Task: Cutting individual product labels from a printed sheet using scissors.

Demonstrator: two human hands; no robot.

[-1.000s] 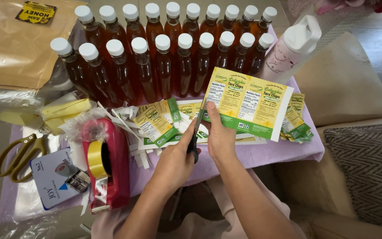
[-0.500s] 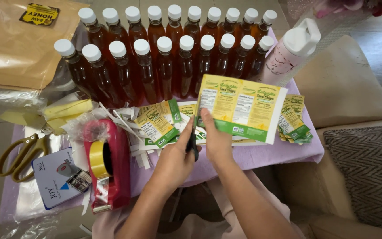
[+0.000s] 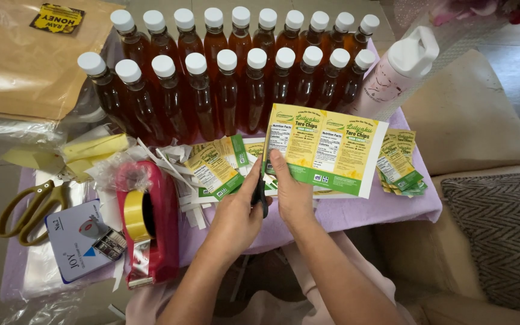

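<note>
Head view. Your right hand (image 3: 293, 195) pinches the lower left corner of a yellow-and-green label sheet (image 3: 326, 150), thumb on top and fingers closed beneath it. The sheet is held tilted just in front of the rows of amber bottles (image 3: 224, 84) with white caps. Your left hand (image 3: 236, 216), immediately left of the sheet, is closed around a pair of dark-handled scissors (image 3: 262, 195); the blades meet the sheet's left edge. Cut labels (image 3: 215, 171) lie fanned left of the sheet, and a second stack of labels (image 3: 401, 165) lies at its right edge. A red tape dispenser (image 3: 148, 225) stands well left of the sheet, with yellow-handled scissors (image 3: 28, 207) farther left. A white-capped spray bottle (image 3: 395, 75) rises above the sheet's upper right corner.
</note>
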